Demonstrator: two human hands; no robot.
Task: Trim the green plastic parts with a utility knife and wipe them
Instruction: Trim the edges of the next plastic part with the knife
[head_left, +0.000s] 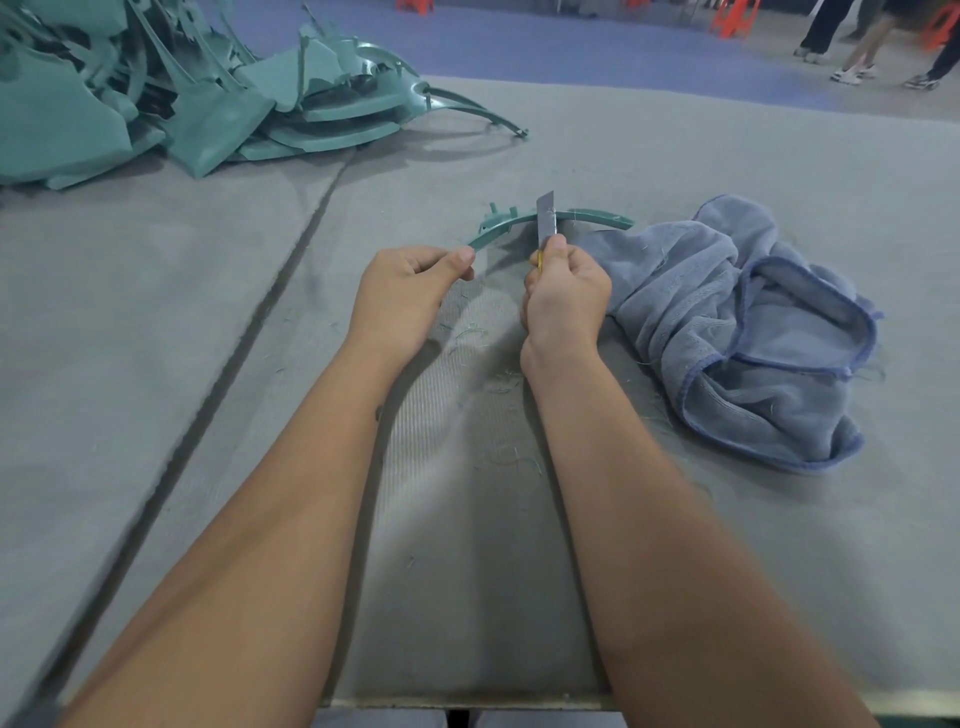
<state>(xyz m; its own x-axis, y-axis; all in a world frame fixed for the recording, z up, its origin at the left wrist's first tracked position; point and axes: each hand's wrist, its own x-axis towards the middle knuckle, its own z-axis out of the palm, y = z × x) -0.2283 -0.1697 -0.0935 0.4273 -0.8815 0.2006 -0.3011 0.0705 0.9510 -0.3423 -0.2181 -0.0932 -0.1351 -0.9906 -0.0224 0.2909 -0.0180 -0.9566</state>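
Grey felt-covered table (156, 364) — fine green shavings (511, 457) scattered between the forearms. Left hand (410, 296): thumb and fingers pinching the near end of a curved green plastic strip (587, 215), held just above the table. Right hand (566, 301): fingers clenched round a utility knife (546, 221), blade upright and set against the strip's middle. Blue-grey cloth (753, 332): crumpled, just right of that hand, under the strip's far end. Far left — heap of green plastic parts (171, 93). Beyond: orange stools (732, 18), people's legs (831, 31).
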